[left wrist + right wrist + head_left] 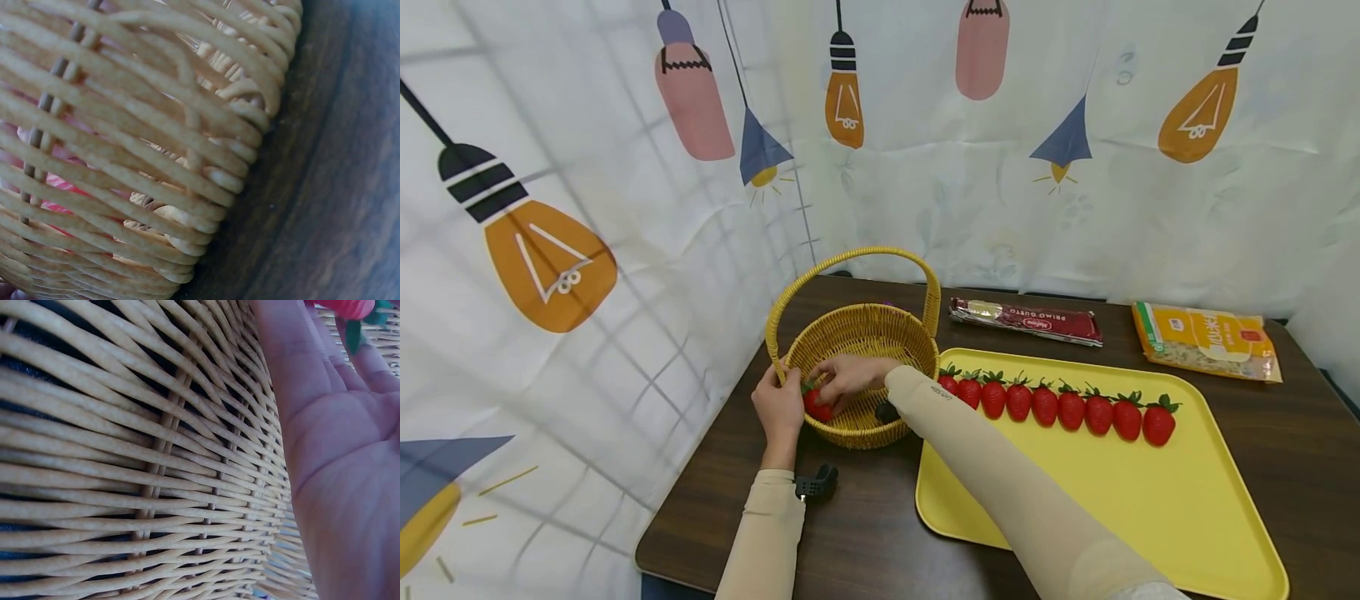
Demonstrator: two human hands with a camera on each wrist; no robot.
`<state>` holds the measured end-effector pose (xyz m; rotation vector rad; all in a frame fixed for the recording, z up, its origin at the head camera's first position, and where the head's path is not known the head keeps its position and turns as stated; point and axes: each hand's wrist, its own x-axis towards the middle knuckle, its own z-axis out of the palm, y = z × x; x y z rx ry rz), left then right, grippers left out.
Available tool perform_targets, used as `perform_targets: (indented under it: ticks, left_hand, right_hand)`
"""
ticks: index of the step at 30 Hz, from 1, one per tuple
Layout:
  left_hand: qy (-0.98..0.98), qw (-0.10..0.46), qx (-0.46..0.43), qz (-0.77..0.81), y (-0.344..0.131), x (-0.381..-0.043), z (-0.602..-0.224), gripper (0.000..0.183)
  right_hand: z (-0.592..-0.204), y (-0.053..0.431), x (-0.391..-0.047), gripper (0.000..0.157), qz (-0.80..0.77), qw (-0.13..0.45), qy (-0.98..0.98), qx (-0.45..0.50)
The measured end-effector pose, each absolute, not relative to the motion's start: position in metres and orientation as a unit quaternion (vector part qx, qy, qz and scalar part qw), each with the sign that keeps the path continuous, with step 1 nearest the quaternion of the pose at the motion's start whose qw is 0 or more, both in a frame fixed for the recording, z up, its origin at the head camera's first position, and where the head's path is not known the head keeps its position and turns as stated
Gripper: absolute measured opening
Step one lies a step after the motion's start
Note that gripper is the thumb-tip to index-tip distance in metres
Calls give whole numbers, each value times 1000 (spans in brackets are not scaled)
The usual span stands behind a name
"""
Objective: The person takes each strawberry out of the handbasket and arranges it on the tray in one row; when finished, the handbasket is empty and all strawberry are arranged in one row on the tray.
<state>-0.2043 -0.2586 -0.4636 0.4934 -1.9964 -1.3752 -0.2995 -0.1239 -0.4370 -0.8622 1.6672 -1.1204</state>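
Observation:
A yellow wicker basket point(853, 329) with a tall arched handle stands on the table. My left hand point(780, 410) grips its near-left side, by the foot of the handle. Reaching over the rim, my right hand point(852, 375) is inside the basket and holds a red strawberry point(817, 406) with green leaves, low against the left wall. In the right wrist view the strawberry point(353, 306) shows at the fingers, beyond the palm point(350, 444). Through the weave point(137, 131) in the left wrist view, some red is visible.
To the right lies a yellow tray point(1120, 500) with a row of several strawberries point(1045, 406) along its far side. Behind the tray are a dark red packet point(1026, 322) and an orange-yellow bag point(1208, 342). Patterned cloth point(925, 192) hangs behind and at left.

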Motion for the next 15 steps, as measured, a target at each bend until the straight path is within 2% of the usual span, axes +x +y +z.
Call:
perform_targets:
  ticks: [10, 15]
  left_hand:
    - [-763, 334, 186, -521, -259, -204, -463, 14]
    - [-762, 334, 188, -522, -260, -204, -463, 14]
  right_hand:
    - [-434, -123, -296, 50, -471, 433, 693, -331]
    - [-435, -123, -299, 40, -478, 403, 710, -326]
